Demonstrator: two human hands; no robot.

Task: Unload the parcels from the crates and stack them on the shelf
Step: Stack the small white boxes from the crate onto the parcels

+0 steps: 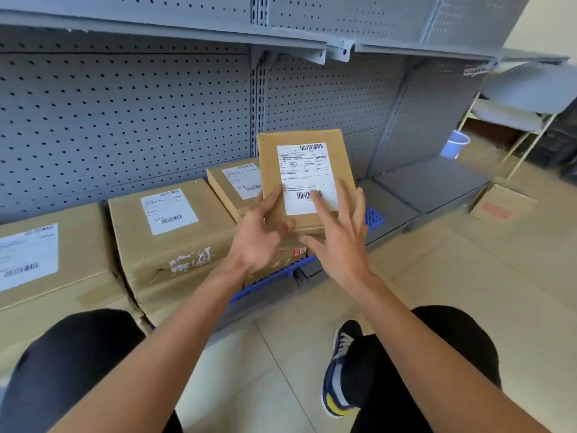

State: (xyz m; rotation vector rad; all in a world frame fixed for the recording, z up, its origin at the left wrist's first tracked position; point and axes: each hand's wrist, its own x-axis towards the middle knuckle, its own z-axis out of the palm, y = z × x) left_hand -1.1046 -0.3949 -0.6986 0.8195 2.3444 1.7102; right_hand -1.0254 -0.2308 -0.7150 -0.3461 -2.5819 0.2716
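Parcel [304, 179] held by left hand [260, 232], right hand [340, 235] spread flat, hiding its lower edge.

Beige tiled floor [468, 276], daylit; grey pegboard back wall [125, 120]; white folding chair [527, 98] at far right w/ blue bucket [454, 144].

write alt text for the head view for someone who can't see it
Two hands, left hand and right hand, hold a flat labelled parcel above a blue crate at a grey pegboard shelf. Three labelled cardboard boxes sit in a row to the left.
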